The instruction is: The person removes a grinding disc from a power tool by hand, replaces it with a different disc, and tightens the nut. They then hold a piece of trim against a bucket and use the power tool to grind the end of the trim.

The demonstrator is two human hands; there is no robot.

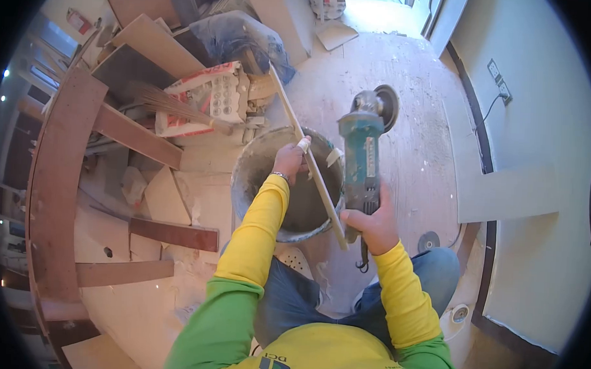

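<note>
Gripped near the back of its teal body, an angle grinder (362, 158) is held upright in my right hand (375, 221), its disc (387, 108) at the top and its cord hanging below. My left hand (291, 160) pinches a long thin strip (321, 191), seen nearly edge-on, around its middle. The strip slants across the mouth of a large bucket (242, 202) with a grey-crusted inside, which stands between my knees. A small gap separates the grinder from the strip in this view.
On the left lie a torn red-and-white bag (213, 102), a straw broom (173, 106), leaning boards (150, 43) and a brown wooden frame (54, 194). A loose disc (429, 241) rests on the floor at right. A plugged-in wall socket (503, 88) is farther right.
</note>
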